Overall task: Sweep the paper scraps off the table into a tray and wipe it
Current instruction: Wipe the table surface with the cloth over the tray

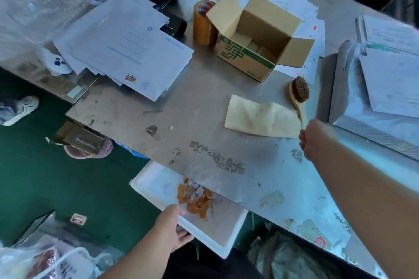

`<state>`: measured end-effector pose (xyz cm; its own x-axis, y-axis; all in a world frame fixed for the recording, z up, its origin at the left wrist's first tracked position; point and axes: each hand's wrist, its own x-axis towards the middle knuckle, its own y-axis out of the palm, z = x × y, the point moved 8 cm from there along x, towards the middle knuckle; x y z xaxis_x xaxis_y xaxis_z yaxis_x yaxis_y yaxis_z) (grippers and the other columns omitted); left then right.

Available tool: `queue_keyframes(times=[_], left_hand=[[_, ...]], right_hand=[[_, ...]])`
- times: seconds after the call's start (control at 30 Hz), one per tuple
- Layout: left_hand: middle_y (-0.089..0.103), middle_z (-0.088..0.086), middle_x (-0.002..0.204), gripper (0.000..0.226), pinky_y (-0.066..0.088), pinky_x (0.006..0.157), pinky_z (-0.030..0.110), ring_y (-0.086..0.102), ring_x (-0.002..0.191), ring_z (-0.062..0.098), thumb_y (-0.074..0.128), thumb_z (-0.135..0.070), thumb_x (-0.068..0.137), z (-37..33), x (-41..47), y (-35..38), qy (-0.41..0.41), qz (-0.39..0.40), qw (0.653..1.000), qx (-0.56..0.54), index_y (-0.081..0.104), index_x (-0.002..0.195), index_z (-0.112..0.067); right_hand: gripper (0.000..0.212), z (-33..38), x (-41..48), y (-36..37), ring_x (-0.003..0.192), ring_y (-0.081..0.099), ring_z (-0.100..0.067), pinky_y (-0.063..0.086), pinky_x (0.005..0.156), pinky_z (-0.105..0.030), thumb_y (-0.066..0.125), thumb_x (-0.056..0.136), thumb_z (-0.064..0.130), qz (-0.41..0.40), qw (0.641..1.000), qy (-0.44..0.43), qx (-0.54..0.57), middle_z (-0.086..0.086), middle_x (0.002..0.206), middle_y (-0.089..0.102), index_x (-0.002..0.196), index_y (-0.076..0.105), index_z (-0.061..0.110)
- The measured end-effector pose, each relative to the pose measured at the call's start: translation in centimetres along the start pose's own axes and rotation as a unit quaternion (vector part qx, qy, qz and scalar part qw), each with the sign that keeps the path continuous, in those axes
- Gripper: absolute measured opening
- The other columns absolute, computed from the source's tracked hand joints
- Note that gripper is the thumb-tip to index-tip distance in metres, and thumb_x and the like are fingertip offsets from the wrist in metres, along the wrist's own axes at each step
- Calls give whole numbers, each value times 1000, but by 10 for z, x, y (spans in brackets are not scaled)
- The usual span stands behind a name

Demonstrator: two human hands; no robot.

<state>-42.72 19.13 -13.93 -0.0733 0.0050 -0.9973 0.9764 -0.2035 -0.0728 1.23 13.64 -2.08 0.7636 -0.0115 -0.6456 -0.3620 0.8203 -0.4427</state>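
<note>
Dull, stained metal table (pixel 204 120), napped beige cloth (pixel 260 118), wooden bristle brush (pixel 298 93), white foam tray (pixel 154 186).

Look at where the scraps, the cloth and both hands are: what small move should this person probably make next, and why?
Probably let go of the brush and take the cloth. The scraps already lie in the tray that the left hand holds under the table edge; the right hand is at the brush handle, beside the cloth.

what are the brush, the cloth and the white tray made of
Brush: pale unfinished-looking wood, brown stiff bristles. Cloth: soft cream fabric, zigzag-cut edges, lightly stained. Tray: matte white, thick rimmed, probably foam or plastic.
</note>
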Motion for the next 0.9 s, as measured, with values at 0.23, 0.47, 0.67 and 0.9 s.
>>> queue_keyframes(times=[0.23, 0.47, 0.67, 0.9], left_hand=[[66, 25, 116, 26, 63, 76, 54, 70, 100, 44, 61, -6, 90, 1, 8, 0, 9, -26, 1000, -11, 59, 115, -1], [71, 24, 109, 26, 60, 86, 62, 72, 100, 43, 60, -2, 87, 3, 15, 5, 16, -33, 999, -24, 63, 113, -2], [69, 24, 112, 26, 60, 85, 62, 71, 101, 43, 61, -3, 87, 6, 19, 7, 15, -48, 998, -41, 62, 113, -2], [70, 25, 111, 22, 59, 89, 60, 70, 102, 42, 61, -5, 88, 10, 15, 21, 14, -55, 996, -74, 62, 110, -4]], right_hand=[[23, 24, -33, 50, 105, 60, -22, 48, 88, -34, 57, 97, 23, 24, 840, -410, -355, 1, 116, 62, 118, 67, 23], [36, 26, 3, 107, 126, 46, -23, 36, 108, -41, 66, 88, 55, 152, 680, -446, -562, 3, 130, 50, 119, 61, 37], [15, 34, 20, 113, 95, 58, -22, 46, 79, -36, 56, 98, 42, 160, 733, -437, -496, 4, 103, 58, 95, 61, 28], [23, 85, 37, 87, 94, 55, -22, 44, 85, -38, 48, 94, 40, 28, 890, -376, -258, 0, 107, 53, 92, 58, 18]])
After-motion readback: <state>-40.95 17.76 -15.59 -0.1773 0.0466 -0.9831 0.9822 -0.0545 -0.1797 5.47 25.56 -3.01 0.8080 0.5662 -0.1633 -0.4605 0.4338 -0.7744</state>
